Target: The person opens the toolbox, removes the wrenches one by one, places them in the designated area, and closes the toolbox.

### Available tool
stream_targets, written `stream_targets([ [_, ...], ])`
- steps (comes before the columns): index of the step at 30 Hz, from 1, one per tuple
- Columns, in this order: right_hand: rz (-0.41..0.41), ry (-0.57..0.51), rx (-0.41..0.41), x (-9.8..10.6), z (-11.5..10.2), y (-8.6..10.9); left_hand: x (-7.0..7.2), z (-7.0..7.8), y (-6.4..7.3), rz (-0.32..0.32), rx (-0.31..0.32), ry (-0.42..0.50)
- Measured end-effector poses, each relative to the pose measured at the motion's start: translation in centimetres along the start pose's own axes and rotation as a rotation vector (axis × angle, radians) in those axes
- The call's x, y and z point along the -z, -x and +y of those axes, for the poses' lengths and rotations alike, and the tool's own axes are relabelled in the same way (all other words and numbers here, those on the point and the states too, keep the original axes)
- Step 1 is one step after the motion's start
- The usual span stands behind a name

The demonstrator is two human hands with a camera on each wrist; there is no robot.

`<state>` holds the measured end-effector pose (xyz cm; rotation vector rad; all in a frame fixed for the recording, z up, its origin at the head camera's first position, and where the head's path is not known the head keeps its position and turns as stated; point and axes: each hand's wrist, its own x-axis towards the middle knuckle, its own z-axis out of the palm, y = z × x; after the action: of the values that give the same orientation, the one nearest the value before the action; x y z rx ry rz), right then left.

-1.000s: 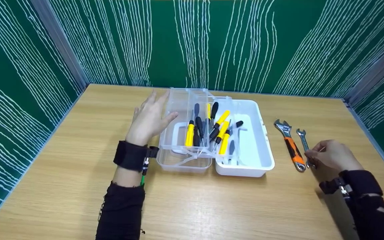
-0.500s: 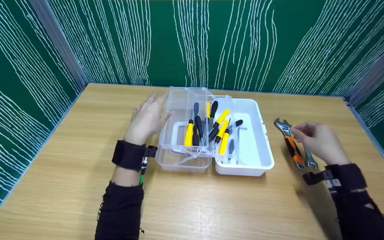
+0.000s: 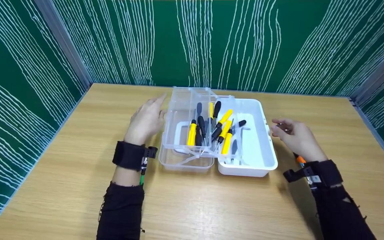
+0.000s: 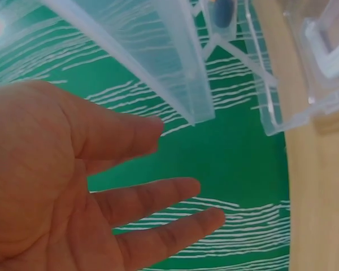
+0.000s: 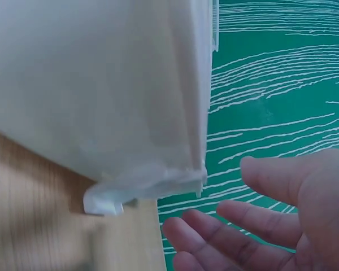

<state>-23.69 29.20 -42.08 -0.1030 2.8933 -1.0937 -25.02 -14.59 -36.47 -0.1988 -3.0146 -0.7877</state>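
Note:
An opened toolbox has a white base (image 3: 272, 165) on the right and a clear lid (image 3: 178, 165) folded out to the left, with raised clear trays (image 3: 178, 116) between. Yellow and black screwdrivers (image 3: 191, 133) lie in the trays. My left hand (image 3: 145, 121) hovers just left of the trays, fingers extended and holding nothing; a gap shows in the left wrist view. My right hand (image 3: 297, 138) is beside the base's right wall, its fingers loosely bent and nothing in them. A white latch (image 5: 104, 200) hangs near it. The orange-handled adjustable wrench (image 3: 300, 159) is mostly hidden under this hand.
The toolbox stands on a wooden table (image 3: 192, 206). Green panels with white wavy lines (image 3: 165, 43) rise behind the table and at both sides. An L-shaped grey key (image 3: 242, 133) lies toward the base's left side.
My right hand has left the small wrench and moved left to the toolbox's right wall, covering most of the adjustable wrench. My left hand has drawn slightly away from the trays.

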Motion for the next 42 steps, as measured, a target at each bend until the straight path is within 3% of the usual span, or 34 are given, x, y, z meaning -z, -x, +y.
stream_targets([
  [4,-0.007,-0.001,0.015,-0.7,-0.1,-0.2,-0.4,-0.6,0.0,0.019,0.011,0.023],
  [10,0.001,0.009,0.016,-1.4,0.1,-0.5,-0.8,-1.4,0.0,0.141,0.033,0.074],
  [14,0.007,0.002,0.007,-1.3,0.3,-0.7,-1.2,-1.9,0.0,0.148,0.046,0.095],
  [22,-0.013,-0.032,-0.026,-1.4,0.2,-0.8,-1.8,-2.9,0.6,0.046,0.077,0.112],
  [29,-0.045,-0.05,-0.053,-1.8,0.3,-0.7,-2.9,-4.1,2.0,-0.059,0.094,0.188],
  [37,-0.056,-0.088,-0.063,-1.8,0.6,-0.8,-4.3,-4.8,3.8,-0.136,0.045,0.225],
  [42,-0.054,-0.114,-0.048,-1.8,0.6,-0.6,-5.0,-5.0,4.9,-0.185,0.059,0.293],
])
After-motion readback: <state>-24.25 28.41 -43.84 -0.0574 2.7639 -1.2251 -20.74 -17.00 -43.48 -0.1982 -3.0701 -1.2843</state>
